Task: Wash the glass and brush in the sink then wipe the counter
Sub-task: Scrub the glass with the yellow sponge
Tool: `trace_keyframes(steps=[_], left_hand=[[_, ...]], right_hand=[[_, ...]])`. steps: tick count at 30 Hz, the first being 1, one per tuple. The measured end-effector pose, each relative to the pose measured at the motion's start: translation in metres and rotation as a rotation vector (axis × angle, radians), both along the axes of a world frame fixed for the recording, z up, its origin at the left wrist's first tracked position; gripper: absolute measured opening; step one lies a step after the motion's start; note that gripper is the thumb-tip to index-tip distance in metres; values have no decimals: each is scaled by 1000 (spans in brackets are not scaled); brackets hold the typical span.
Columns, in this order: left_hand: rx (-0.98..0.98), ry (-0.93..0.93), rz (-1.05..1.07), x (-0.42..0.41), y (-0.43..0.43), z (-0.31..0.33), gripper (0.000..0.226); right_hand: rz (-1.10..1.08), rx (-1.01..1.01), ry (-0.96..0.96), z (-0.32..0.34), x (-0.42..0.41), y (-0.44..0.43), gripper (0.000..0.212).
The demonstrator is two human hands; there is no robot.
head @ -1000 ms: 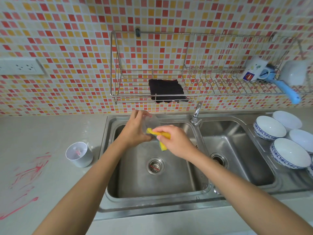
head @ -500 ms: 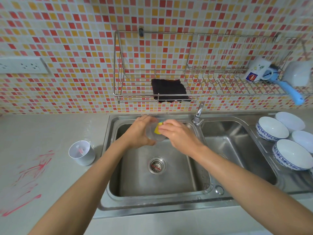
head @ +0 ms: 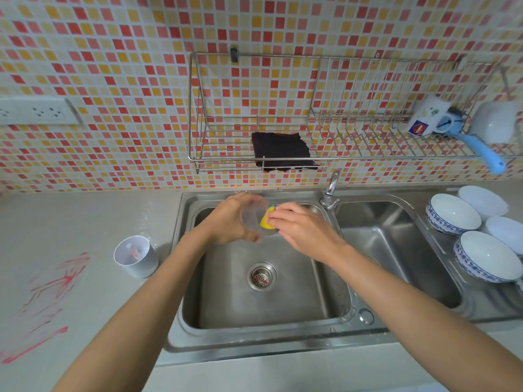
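My left hand [head: 229,219] grips a clear glass [head: 253,219] tilted on its side above the left basin of the steel sink [head: 254,332]. My right hand [head: 300,227] pushes a yellow sponge [head: 266,220] into the mouth of the glass; most of the sponge is hidden by my fingers and the glass wall. Red smears [head: 53,290] mark the grey counter [head: 93,222] at the left. A dark cloth [head: 281,149] lies on the wire rack above the sink. A blue-handled brush [head: 481,152] hangs from the rack at the right.
A white cup [head: 135,260] stands on the counter left of the sink. The faucet [head: 331,190] rises between the two basins. Several blue-rimmed bowls [head: 455,213] sit on the drainboard at the right. The wire rack [head: 325,158] also holds a mug [head: 427,116] and a white pot [head: 498,121].
The sponge has gone from outside the glass into its mouth. Both hands have risen slightly toward the back of the basin.
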State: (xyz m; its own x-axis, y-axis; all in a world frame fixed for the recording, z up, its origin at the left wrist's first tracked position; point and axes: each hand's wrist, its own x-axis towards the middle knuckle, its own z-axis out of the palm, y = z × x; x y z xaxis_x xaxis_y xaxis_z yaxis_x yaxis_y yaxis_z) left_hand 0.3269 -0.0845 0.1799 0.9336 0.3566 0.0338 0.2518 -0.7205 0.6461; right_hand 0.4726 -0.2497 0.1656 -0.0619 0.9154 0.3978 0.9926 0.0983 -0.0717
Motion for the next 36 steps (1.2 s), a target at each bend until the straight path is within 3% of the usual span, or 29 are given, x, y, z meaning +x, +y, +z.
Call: trace_keyframes(steps=[6,9,10,14,15,17,20,22,24,26,29,31,33,36], left_hand=[[-60,-53,1,2,-10,-5,98],[6,-147,59,3,-13,-8,99],[40,-174,76,3,-12,-7,94],[139,-139,34,2,-2,-6,84],[178,-110,36,1,-1,-5,83],[255,-39,38,0,0,-4,83],[246,1,-30,0,-2,-5,84],[224,-18,-51,1,-5,-3,83],[217,-38,-58,3,-4,0,82],[226,-28,-64,3,-2,2,82],[282,18,-77,4,2,1,84],[277,42,-84,4,1,-2,83],[266,42,-84,5,-2,-5,83],[234,33,-98,9,-7,-2,84]], right_hand=[[-59,120,9,-4,-5,-3,35],[-55,148,53,0,-13,-1,32],[-82,116,185,2,-18,0,29],[-228,-184,1010,17,-29,5,26],[-244,-224,1055,14,-25,6,27],[-251,-243,917,11,-22,6,28],[-83,-119,198,1,-13,8,34],[-41,26,-71,3,-8,8,39],[-67,115,-95,2,-6,7,39],[-122,106,8,-7,-13,6,39],[-230,-61,501,-12,-32,3,33],[-288,-174,691,-9,-33,3,31],[-243,-185,613,-6,-27,3,31],[-116,-91,133,-2,-12,4,36]])
